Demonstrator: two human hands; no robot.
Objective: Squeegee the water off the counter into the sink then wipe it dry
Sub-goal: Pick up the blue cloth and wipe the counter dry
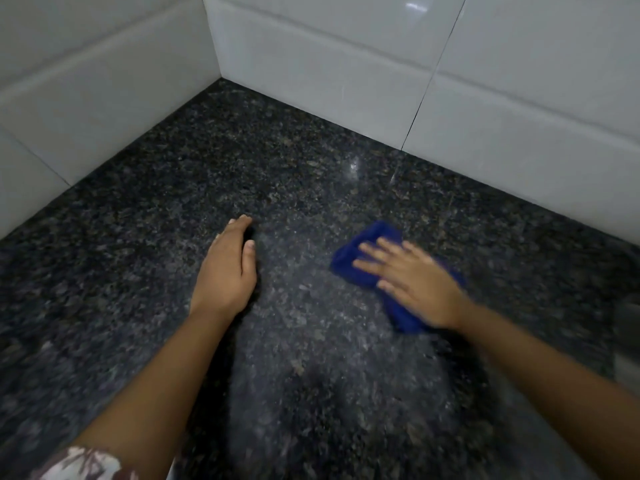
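The counter [304, 161] is dark speckled granite and fills most of the view. A folded blue cloth [372, 239] lies on it at the right of centre. My right hand [412, 275] presses flat on the cloth with fingers spread, covering its middle. My left hand [227, 268] rests on its edge on the bare stone to the left, fingers together, holding nothing. The right hand and cloth look blurred. No squeegee shows in view.
White wall tiles [346, 57] meet the counter at the back and left, forming a corner [221, 79]. A grey metal edge, perhaps the sink [628, 327], shows at the far right. A patterned sleeve [83, 462] sits at the bottom left.
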